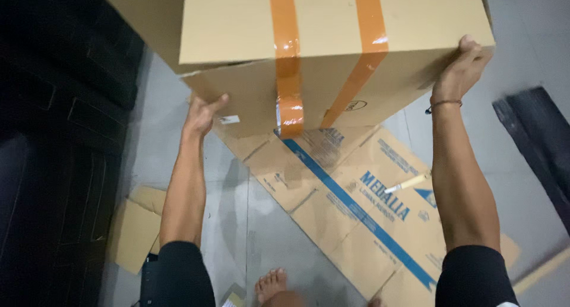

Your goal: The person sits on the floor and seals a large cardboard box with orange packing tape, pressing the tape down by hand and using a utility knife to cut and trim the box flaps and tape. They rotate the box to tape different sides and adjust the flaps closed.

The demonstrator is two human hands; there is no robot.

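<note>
A large cardboard box, sealed with 2 orange tape strips, is being held aloft at 12 o'clock, gripped by the left hand and right hand. It is not yet set down; flattened cardboard is lying on the floor below.

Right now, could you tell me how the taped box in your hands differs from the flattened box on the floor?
The taped box is closed and full-shaped, lifted between the left hand and right hand; the flattened box lies spread open on the floor. The taped box carries orange tape strips, the flattened box a blue stripe and blue print. Both are brown cardboard.
</note>
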